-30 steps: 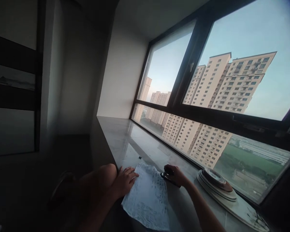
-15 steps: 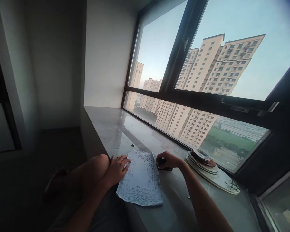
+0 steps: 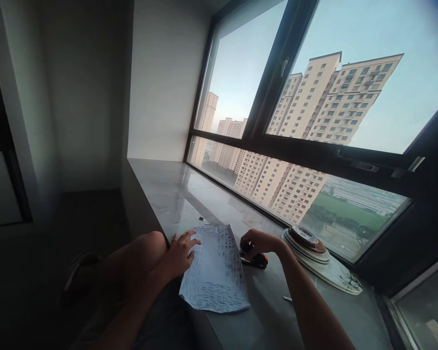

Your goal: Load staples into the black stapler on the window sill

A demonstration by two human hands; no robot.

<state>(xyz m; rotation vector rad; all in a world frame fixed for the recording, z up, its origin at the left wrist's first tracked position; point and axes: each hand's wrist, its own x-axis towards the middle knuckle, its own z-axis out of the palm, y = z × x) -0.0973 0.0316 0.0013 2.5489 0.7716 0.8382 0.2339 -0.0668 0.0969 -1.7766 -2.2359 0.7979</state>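
A sheet of paper (image 3: 213,272) covered in rows of dark marks lies on the grey stone sill, its lower edge curled and jutting past the sill's front edge. My left hand (image 3: 180,253) is at the sheet's upper left side, fingers spread, fingertips over the margin. To the right of the paper, my right hand (image 3: 255,241) curls its fingers around a black-and-red tool (image 3: 257,261). The tool looks somewhat like a stapler, but its exact kind is unclear. Its left end meets the sheet's right edge, and my fingers partly cover it.
Stacked plates (image 3: 306,243) stand by the window at right, over a larger oval plate (image 3: 341,279). Beyond the paper lies a small black piece (image 3: 201,218). A thin pale object (image 3: 287,298) is beside my right forearm. My knee (image 3: 151,243) rests against the sill edge.
My right hand has shifted slightly right and the tool has turned, showing its red end. My left fingers have lifted and spread a little. The paper has slid slightly right.
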